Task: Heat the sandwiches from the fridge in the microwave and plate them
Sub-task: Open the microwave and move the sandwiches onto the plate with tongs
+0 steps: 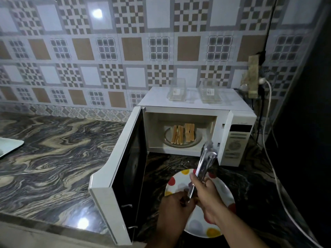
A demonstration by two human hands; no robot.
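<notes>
Gripping tongs (200,173) over the plate (225,193), both hands face the open microwave (197,108).

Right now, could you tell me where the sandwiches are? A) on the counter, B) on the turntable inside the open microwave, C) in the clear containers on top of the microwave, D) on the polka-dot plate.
B: the sandwiches stand on the turntable inside the open microwave, while the polka-dot plate holds none.

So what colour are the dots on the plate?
The plate is white with red, yellow and pale grey dots, seen in the head view.
</notes>
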